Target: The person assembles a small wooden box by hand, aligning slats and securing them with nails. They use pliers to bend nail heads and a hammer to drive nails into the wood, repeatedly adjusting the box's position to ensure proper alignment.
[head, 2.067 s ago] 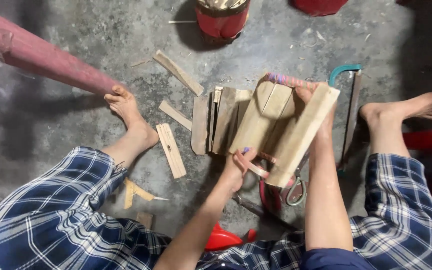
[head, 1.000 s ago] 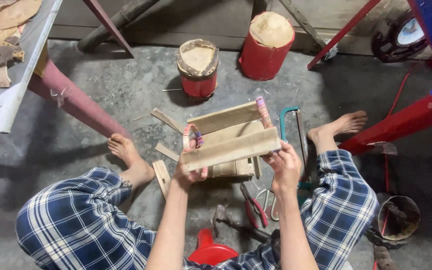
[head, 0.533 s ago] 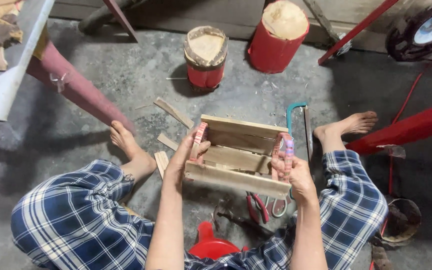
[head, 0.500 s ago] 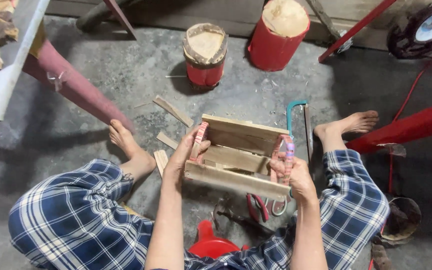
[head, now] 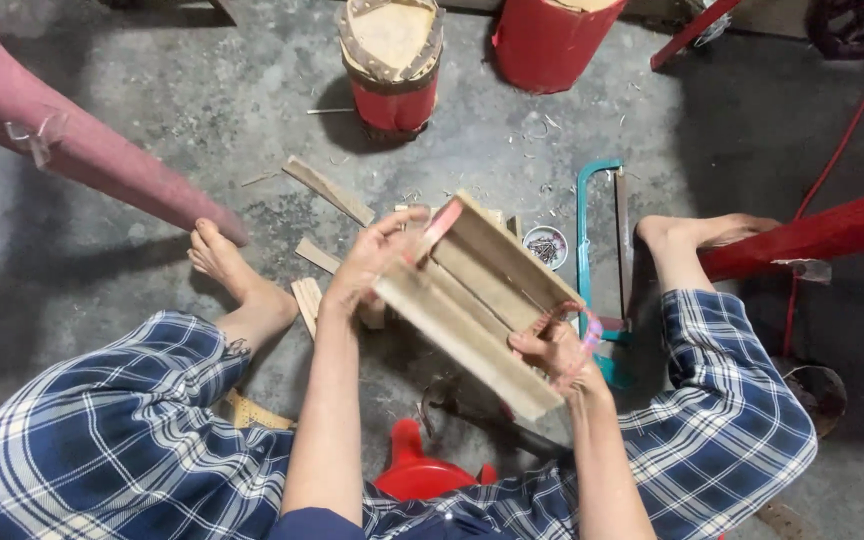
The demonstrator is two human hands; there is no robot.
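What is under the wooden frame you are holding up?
Below the wooden frame show loose wood strips, a saw beside it and a dark tool. The floor directly beneath is covered.

Your left hand (head: 372, 265) grips the left end of the wooden frame (head: 477, 300); your right hand (head: 557, 350) grips its right end, holding it tilted above the floor between your knees. The hacksaw (head: 597, 260) lies just right of the frame. Wood offcuts (head: 327, 190) lie to its left. Two drum-shaped stools (head: 392, 60) stand beyond, farther from you.
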